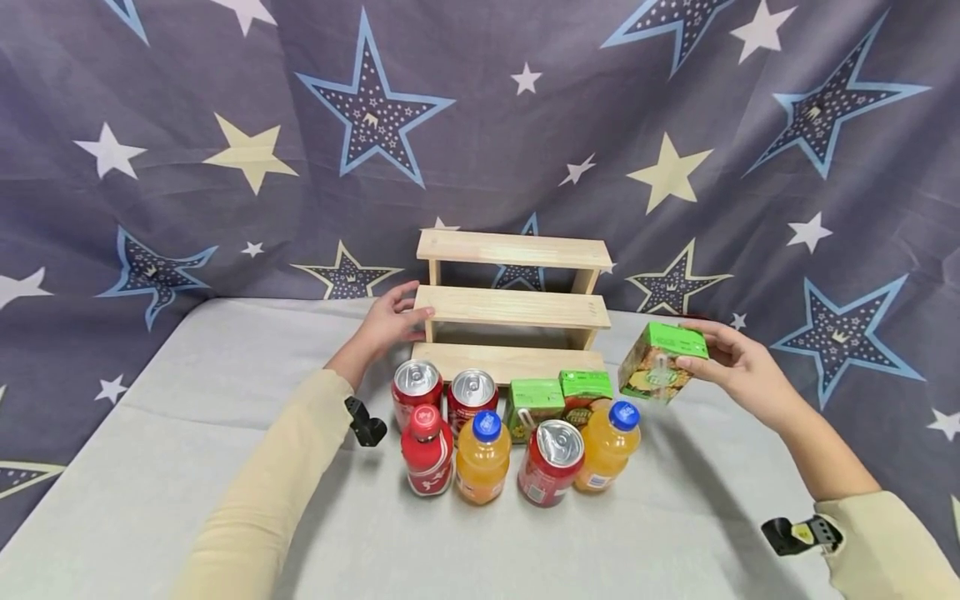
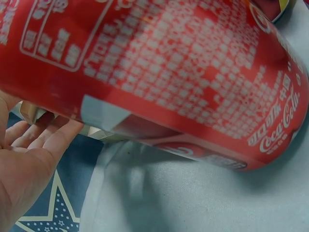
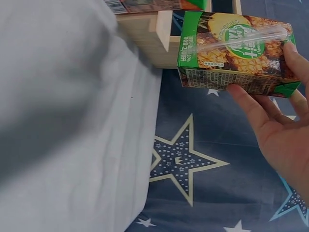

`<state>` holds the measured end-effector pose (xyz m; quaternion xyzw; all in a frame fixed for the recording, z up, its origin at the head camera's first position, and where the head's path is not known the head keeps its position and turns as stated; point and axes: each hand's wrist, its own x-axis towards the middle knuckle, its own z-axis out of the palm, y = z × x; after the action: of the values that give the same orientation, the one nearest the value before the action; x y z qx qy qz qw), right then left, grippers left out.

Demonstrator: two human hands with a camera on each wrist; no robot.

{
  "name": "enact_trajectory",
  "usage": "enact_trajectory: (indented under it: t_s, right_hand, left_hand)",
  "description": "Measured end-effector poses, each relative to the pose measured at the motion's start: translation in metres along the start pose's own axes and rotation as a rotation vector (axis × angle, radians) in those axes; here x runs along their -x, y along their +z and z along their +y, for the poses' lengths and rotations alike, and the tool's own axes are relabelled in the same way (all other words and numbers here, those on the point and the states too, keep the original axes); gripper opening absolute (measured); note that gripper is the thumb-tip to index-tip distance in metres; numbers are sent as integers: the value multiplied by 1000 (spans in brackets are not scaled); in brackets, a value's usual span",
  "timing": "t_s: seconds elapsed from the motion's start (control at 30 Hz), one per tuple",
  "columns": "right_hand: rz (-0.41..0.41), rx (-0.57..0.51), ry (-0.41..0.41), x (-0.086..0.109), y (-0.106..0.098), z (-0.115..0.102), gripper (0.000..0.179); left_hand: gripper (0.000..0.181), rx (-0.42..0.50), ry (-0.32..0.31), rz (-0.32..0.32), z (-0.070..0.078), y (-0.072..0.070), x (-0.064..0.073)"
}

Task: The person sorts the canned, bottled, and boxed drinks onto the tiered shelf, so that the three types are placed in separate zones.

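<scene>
My left hand [image 1: 384, 327] grips the left end of the middle step of a three-step wooden shelf [image 1: 513, 307], its thumb lying over the step. To the right of the shelf, my right hand [image 1: 746, 377] holds a green pineapple juice box [image 1: 656, 367] up off the table. In the right wrist view, thumb and fingers pinch one end of that juice box [image 3: 241, 53], with a wrapped straw along its side. A Coca-Cola can [image 2: 183, 72] fills much of the left wrist view and hides part of the left hand [image 2: 29, 169].
Before the shelf stand two red cola cans [image 1: 472, 392] and two juice boxes [image 1: 536, 404]. Nearer me are a red bottle [image 1: 427, 454], two orange-juice bottles [image 1: 483, 462] and a red can [image 1: 551, 467]. Behind the pale tablecloth [image 1: 187, 467] hangs a star-patterned curtain [image 1: 495, 150].
</scene>
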<state>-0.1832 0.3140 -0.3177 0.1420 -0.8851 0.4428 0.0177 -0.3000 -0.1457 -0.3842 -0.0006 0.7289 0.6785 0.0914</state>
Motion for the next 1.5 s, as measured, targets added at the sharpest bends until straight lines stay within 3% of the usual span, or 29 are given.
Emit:
enact_trajectory:
  t_s: [0.3,0.9,1.23,1.5]
  right_hand:
    - [16,34,41,-15,-6,-16,52]
    - [65,45,97,-54,-1,-61,56]
    - [105,30,51,-86,6,-91,59]
    - [86,-21,34,-111,15,-108,62]
  left_hand:
    - [70,6,11,0,-1,1,-2]
    - [70,23,-28,-6,-6,2,-2]
    - [70,40,-15,-4,-4,-1,-2]
    - [70,23,-24,-15,-3,-3,-4]
